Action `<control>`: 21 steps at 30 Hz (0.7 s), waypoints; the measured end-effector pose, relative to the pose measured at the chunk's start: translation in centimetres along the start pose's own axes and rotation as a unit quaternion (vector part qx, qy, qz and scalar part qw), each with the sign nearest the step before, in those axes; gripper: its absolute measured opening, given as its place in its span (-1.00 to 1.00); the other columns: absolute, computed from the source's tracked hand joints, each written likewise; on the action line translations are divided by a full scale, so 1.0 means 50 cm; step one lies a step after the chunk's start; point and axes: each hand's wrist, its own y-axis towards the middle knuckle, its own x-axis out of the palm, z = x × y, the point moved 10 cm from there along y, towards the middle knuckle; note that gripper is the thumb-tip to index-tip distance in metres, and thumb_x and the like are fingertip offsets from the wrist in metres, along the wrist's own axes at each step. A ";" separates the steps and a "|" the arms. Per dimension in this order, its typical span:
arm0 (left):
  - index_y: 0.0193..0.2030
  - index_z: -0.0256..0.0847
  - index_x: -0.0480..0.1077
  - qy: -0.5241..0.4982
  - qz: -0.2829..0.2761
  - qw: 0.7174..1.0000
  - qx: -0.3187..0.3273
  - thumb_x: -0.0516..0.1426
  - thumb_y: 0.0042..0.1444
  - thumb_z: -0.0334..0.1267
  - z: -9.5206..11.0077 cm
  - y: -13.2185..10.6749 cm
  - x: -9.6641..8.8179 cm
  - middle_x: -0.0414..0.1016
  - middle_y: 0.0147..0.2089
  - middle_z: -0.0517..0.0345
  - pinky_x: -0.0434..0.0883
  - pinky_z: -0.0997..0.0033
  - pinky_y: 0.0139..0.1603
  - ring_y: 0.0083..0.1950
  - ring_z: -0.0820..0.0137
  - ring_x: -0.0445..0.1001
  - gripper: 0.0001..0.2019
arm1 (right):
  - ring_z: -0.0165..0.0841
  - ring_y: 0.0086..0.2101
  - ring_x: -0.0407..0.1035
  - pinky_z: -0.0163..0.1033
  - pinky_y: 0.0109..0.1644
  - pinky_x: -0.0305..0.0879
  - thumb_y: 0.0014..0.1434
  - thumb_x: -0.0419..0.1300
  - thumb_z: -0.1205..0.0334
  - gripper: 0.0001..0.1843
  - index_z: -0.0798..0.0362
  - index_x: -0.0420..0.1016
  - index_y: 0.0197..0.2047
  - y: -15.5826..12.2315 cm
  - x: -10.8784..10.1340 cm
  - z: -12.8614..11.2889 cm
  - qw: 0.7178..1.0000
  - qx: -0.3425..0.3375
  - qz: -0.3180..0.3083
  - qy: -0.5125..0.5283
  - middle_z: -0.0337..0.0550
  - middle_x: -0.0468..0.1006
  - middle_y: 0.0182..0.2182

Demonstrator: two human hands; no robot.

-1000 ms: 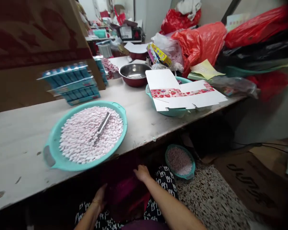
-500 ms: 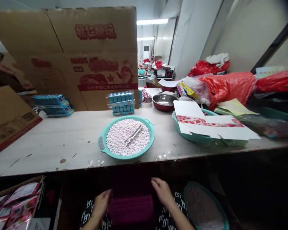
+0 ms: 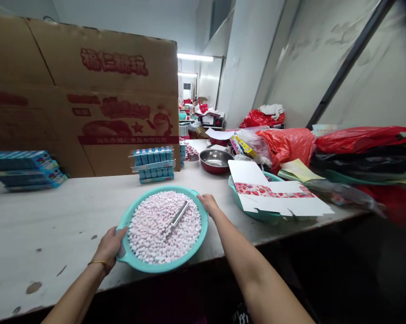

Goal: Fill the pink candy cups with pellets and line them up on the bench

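Turquoise plastic basin (image 3: 203, 229) sits on the pale table (image 3: 47, 234) before me, my left hand (image 3: 109, 248) clasping its near handle, my right hand (image 3: 208, 203) curled over the far rim, well apart. On pink-white candies (image 3: 155, 238), a metal scoop (image 3: 179, 214) lies diagonally, its upper end toward my nearer right hand.

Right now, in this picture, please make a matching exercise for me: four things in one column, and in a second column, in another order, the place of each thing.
Things:
1. left hand
2. right hand
3. metal scoop
4. flat white printed carton

Places:
A. lying over the second teal basin
B. holding the handle of the first teal basin
C. resting on the pink-white candies
D. at the far right rim of that basin

Pairs: 1-B, 2-D, 3-C, 4-A
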 end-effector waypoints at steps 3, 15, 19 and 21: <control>-0.19 -0.24 0.31 -0.020 -0.008 1.000 -0.020 0.14 -0.02 -0.40 -0.022 -0.054 -0.012 0.48 -0.49 0.19 0.43 0.50 -0.45 -0.52 0.44 0.45 -0.79 | -0.49 -0.58 0.14 -0.38 -0.52 0.00 0.00 0.05 0.05 -0.64 0.09 0.25 -0.68 -0.060 -0.011 0.034 0.999 -0.003 0.000 0.038 -0.34 0.20 -0.73; -0.07 -0.15 0.25 -0.104 -0.160 0.973 -0.128 0.19 -0.07 -0.16 -0.249 -0.480 0.030 0.50 -0.28 0.18 0.42 0.47 -0.31 -0.31 0.38 0.47 -0.60 | -0.40 -0.55 0.26 -0.32 -0.48 0.17 -0.18 0.20 -0.14 -0.56 0.12 0.41 -0.48 -0.543 -0.237 0.313 0.967 0.150 -0.009 0.207 -0.23 0.44 -0.59; -0.23 -0.28 0.31 -0.105 -0.173 0.966 -0.162 0.16 -0.07 -0.27 -0.370 -0.500 0.083 0.48 -0.39 0.13 0.39 0.49 -0.39 -0.40 0.42 0.44 -0.76 | -0.35 -0.55 0.30 -0.28 -0.48 0.21 -0.24 0.24 -0.10 -0.56 0.15 0.44 -0.47 -0.604 -0.261 0.447 0.959 0.245 0.000 0.144 -0.15 0.48 -0.59; -0.29 -0.30 0.31 -0.094 -0.153 0.967 -0.180 0.14 -0.09 -0.33 -0.426 -0.472 0.085 0.45 -0.46 0.15 0.37 0.49 -0.45 -0.47 0.43 0.42 -0.82 | -0.35 -0.58 0.29 -0.28 -0.51 0.20 -0.22 0.21 -0.07 -0.61 0.15 0.43 -0.53 -0.602 -0.236 0.476 0.963 0.247 -0.004 0.109 -0.14 0.45 -0.63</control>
